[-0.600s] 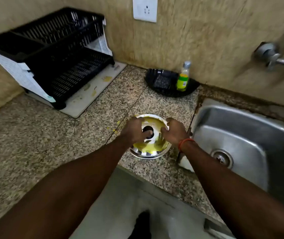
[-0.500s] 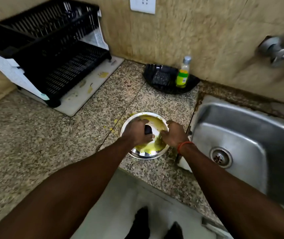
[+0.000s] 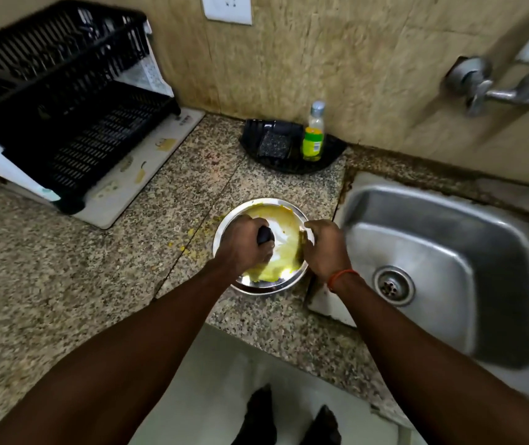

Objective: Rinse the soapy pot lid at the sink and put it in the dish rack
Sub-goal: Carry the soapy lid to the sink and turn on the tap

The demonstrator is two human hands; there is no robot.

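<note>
A round steel pot lid (image 3: 284,229), smeared with yellow residue, lies on the granite counter just left of the sink. My left hand (image 3: 244,245) is closed around the lid's black knob (image 3: 265,235). My right hand (image 3: 325,248) rests on the lid's right rim, fingers curled against it. The steel sink (image 3: 449,252) is to the right, its drain (image 3: 393,285) bare. The black two-tier dish rack (image 3: 64,107) stands at the far left on a white mat.
A black tray (image 3: 330,155) by the wall holds a scrub pad (image 3: 274,143) and a green-labelled bottle (image 3: 314,133). A tap (image 3: 494,88) juts from the wall above the sink. Yellow crumbs (image 3: 189,232) lie left of the lid. My feet show below the counter edge.
My left hand has closed over the lid's knob, which was uncovered before. My right hand has shifted to the lid's right rim.
</note>
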